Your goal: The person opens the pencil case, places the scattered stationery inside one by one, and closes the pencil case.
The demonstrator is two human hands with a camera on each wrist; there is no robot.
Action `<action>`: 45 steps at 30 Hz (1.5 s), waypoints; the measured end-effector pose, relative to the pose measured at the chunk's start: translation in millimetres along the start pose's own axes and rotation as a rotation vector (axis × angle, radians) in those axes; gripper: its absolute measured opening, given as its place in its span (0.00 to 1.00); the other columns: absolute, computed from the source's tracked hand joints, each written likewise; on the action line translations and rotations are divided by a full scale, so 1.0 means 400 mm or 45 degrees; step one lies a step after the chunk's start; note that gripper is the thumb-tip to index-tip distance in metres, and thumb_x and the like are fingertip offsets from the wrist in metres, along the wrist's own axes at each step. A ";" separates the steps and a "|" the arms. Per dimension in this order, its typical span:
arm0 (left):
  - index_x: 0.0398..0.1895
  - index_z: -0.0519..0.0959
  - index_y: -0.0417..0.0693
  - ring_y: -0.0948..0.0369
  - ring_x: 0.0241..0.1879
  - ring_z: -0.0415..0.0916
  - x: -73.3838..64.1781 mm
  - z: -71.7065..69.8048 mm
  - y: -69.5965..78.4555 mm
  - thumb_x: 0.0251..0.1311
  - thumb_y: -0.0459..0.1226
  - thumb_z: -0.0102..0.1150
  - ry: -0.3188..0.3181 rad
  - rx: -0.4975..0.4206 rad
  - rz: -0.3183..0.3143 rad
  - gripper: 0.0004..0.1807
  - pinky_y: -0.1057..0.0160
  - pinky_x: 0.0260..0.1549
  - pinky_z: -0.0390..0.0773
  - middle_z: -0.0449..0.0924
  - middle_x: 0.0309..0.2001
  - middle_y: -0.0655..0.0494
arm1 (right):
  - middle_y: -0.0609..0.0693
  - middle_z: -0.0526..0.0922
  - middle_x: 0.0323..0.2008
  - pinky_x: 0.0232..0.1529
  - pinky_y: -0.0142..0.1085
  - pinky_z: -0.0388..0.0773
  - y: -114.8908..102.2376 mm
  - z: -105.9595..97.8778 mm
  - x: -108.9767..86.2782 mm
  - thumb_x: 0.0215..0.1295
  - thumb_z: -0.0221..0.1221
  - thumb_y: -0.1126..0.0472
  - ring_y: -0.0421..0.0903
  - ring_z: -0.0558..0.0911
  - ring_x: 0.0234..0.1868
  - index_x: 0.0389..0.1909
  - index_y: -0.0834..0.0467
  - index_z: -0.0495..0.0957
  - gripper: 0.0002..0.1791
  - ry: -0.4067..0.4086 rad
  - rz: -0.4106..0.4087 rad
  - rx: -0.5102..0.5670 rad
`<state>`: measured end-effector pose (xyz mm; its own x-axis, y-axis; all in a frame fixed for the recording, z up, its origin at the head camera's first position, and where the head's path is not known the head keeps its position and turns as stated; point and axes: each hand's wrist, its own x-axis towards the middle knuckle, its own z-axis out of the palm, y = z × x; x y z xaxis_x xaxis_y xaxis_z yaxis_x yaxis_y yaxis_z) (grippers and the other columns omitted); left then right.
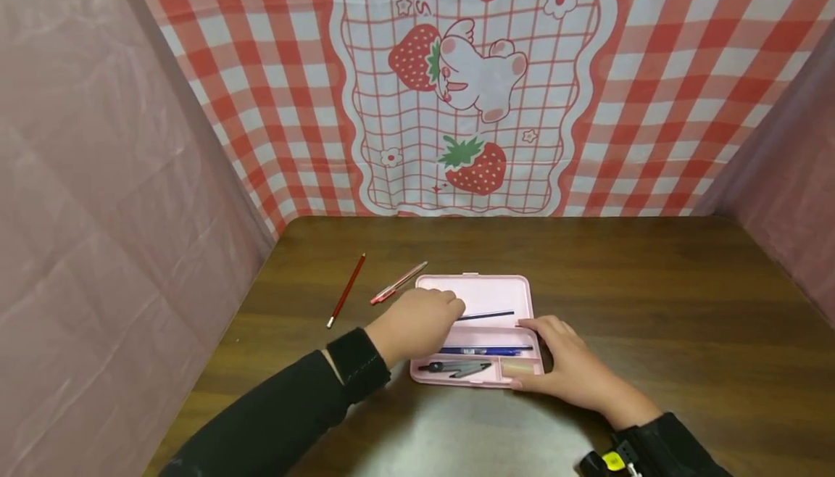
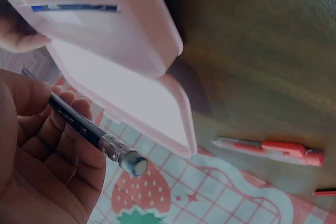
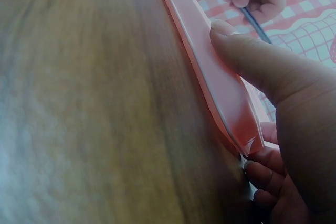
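A pink pencil case (image 1: 483,294) lies open on the table, its lid folded back on the far side. My left hand (image 1: 422,320) is above the case and pinches a dark pencil (image 2: 81,123) between thumb and fingers. The pencil's metal band and eraser end point outward in the left wrist view. Inside the case lie a blue pen (image 1: 485,351), a compass (image 1: 450,367) and a beige block (image 1: 517,367) in a small compartment. At the right end, my right hand (image 1: 577,368) grips the case, thumb on the near side and fingers on the far side.
Left of the case, a pink-and-clear pen (image 1: 398,283) and a red pencil (image 1: 346,291) lie on the wooden table (image 1: 652,281). A red-checked strawberry cloth (image 1: 483,165) hangs behind the table. Pink fabric (image 1: 130,209) hangs along the left side.
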<state>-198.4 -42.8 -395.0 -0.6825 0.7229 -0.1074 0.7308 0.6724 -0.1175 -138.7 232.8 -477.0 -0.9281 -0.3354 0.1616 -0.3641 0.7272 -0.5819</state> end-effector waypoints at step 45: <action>0.57 0.84 0.60 0.62 0.38 0.79 0.053 0.077 0.054 0.70 0.44 0.63 -0.010 0.111 0.169 0.14 0.61 0.44 0.79 0.83 0.40 0.61 | 0.54 0.74 0.59 0.59 0.60 0.70 -0.002 0.000 0.003 0.48 0.73 0.29 0.56 0.72 0.61 0.68 0.58 0.71 0.53 -0.022 0.007 0.014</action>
<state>-197.3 -17.8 -430.2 -0.5800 0.8032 -0.1356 0.8112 0.5542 -0.1867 -139.6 231.8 -476.5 -0.9286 -0.3417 0.1446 -0.3580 0.7227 -0.5912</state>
